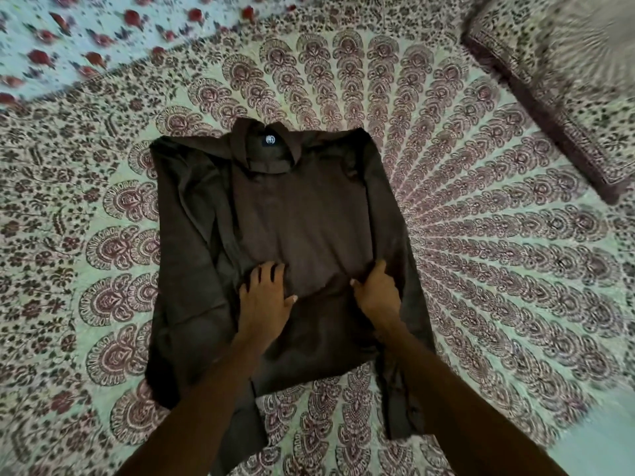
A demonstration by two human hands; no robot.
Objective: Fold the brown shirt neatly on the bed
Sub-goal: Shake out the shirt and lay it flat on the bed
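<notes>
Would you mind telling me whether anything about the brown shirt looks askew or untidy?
Yes: on the brown shirt, a ridge of cloth is bunched between the left hand, pressing flat, and the right hand, gripping a fold. The side by the left hand is rumpled too.

The bed (536,400) is covered by a spread (481,214) printed with maroon motifs fanning out over a pale ground. A brown shirt (302,207) lies flat in the middle of it, front up. Its collar (240,146) points toward the far edge, and a small label (271,139) shows inside it. The sleeves run down both sides toward the near edge. In the far right corner lies a pillow (556,80) in a similar print with a dark border. The far left corner shows a pale blue cloth (68,39) with red flowers; whether it lies over or under the spread is unclear.
</notes>
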